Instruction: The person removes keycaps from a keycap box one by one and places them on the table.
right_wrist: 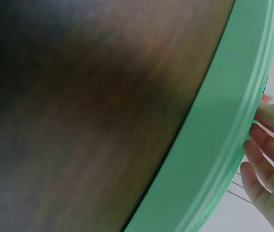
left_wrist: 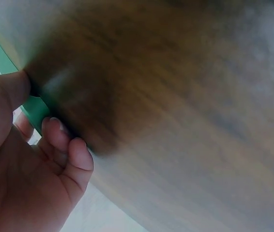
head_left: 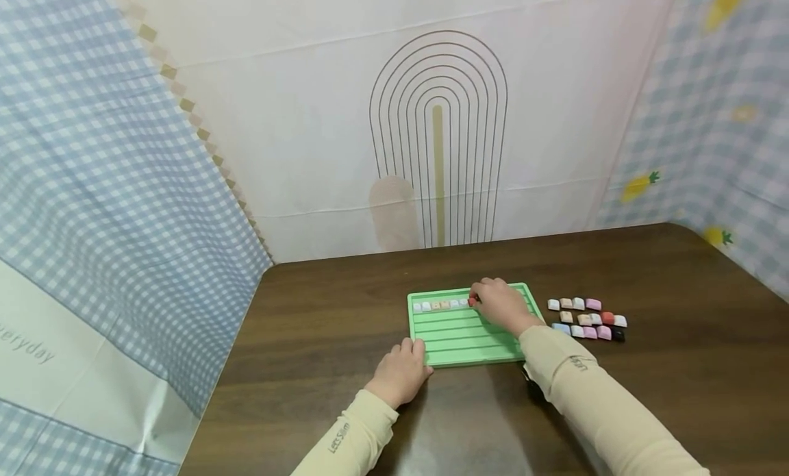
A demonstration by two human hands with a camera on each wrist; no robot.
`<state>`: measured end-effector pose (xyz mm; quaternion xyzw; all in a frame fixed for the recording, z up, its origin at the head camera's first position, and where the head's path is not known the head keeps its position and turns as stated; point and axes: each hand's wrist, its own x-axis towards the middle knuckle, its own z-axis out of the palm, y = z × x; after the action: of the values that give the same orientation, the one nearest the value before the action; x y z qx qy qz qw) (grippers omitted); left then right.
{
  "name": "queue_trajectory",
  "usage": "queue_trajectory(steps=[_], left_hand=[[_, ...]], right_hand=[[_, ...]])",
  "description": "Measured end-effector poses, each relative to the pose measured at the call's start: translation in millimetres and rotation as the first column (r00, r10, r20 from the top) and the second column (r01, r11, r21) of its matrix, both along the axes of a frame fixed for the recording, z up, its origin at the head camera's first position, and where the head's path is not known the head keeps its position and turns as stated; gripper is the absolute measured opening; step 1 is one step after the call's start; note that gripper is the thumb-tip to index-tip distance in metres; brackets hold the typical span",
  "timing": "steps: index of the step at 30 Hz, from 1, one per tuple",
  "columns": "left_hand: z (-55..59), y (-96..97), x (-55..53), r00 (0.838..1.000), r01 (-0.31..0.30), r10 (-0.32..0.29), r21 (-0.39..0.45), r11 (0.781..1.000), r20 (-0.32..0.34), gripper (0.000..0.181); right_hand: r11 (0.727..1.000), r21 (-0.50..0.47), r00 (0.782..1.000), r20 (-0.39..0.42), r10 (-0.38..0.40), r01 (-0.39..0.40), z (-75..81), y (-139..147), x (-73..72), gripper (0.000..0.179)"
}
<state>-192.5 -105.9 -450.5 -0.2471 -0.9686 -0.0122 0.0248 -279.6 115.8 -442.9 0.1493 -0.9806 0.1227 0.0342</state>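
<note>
A green ridged tray (head_left: 456, 335) lies on the table, with a row of small white, tan and red keycaps (head_left: 445, 305) along its far channel. At the right end of that row, my right hand (head_left: 502, 305) pinches a red keycap (head_left: 472, 302) between thumb and fingertips. The right wrist view shows a bit of the red keycap (right_wrist: 266, 98) at the fingertips, beyond the tray wall (right_wrist: 209, 130). My left hand (head_left: 399, 373) grips the tray's near left corner. In the left wrist view its thumb and fingers curl over the green rim (left_wrist: 38, 110).
Right of the tray, several loose keycaps (head_left: 590, 320) in white, tan, pink, blue, red and black lie in loose rows on the brown table (head_left: 333, 325). A patterned cloth (head_left: 308, 120) hangs behind the table, with checked cloth (head_left: 123, 154) on the left side.
</note>
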Motion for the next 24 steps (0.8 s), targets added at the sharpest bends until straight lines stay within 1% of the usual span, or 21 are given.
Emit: queue_trajectory(steps=[3, 6, 11, 15, 19, 22, 24], left_hand=[[0.1, 0.4, 0.5, 1.0, -0.008, 0.008, 0.001, 1.0, 0.016, 0.034], [1.1, 1.0, 1.2, 0.999, -0.013, 0.013, 0.002, 1.0, 0.04, 0.033], [2.0, 1.5, 2.2, 0.998, -0.017, 0.016, 0.006, 1.0, 0.068, 0.032], [1.5, 0.3, 1.5, 0.998, -0.009, 0.008, 0.009, 1.0, 0.06, 0.033], [1.4, -1.7, 0.5, 0.999, 0.001, -0.002, 0.005, 1.0, 0.049, 0.033], [1.9, -2.2, -0.3, 0.999, 0.006, -0.006, 0.003, 1.0, 0.047, 0.033], [2.3, -1.9, -1.0, 0.999, 0.012, -0.012, 0.005, 1.0, 0.04, 0.033]], right_hand=[[1.0, 0.013, 1.0, -0.016, 0.007, -0.007, -0.5, 0, 0.4, 0.012], [1.0, -0.004, 1.0, -0.03, 0.008, -0.008, 0.7, 2, 1.3, 0.011], [0.998, -0.058, 0.999, -0.043, -0.008, 0.006, 11.9, 18, -0.1, 0.009], [0.997, -0.059, 0.997, -0.061, -0.045, 0.042, 25.5, 44, -2.1, 0.011], [0.994, -0.049, 0.993, -0.067, -0.098, 0.095, 35.7, 80, -0.8, 0.018], [0.989, -0.035, 0.988, -0.05, -0.145, 0.143, 40.4, 111, 2.7, 0.022], [0.983, -0.031, 0.983, -0.024, -0.182, 0.181, 41.6, 132, 6.9, 0.024]])
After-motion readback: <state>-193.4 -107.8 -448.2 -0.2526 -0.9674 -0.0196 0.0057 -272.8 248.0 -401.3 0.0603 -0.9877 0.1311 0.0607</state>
